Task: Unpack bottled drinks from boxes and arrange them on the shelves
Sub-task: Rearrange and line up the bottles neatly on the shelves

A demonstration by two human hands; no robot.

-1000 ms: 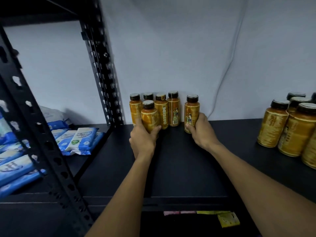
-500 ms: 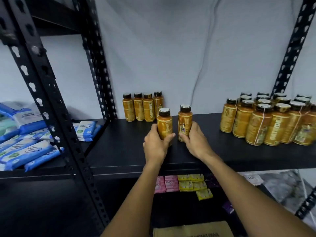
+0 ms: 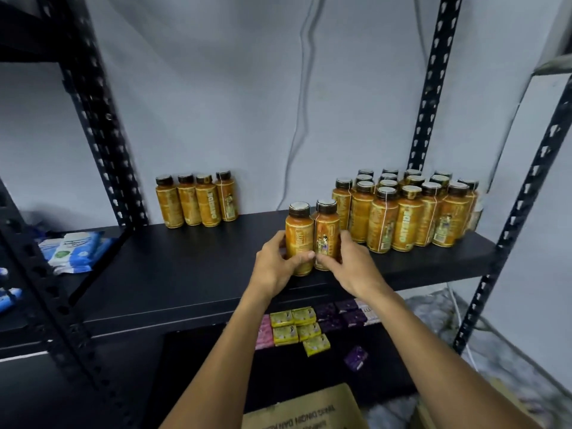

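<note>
Left hand (image 3: 275, 266) is gripping left bottle (image 3: 297, 239); right hand (image 3: 354, 264) is gripping right bottle (image 3: 326, 236). Both are standing upright, touching, left of the bottle group (image 3: 408, 218).

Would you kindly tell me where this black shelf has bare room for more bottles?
Bare shelf lies between the back-left row of four bottles and the big bottle cluster, plus the front strip left of the two held bottles. The right end is crowded.

Blue-and-white wipe packs (image 3: 74, 252) lie flat near the right edge of the left-hand shelf (image 3: 66, 284). Toward the back edge of the lower shelf (image 3: 334, 379), yellow packets (image 3: 294, 326) sit between pink packets (image 3: 264, 334) and purple packets (image 3: 343, 314). A lone purple packet (image 3: 356, 357) lies apart, nearer the front. A white cable (image 3: 297, 119) hangs down the grey wall (image 3: 216, 88).
</note>
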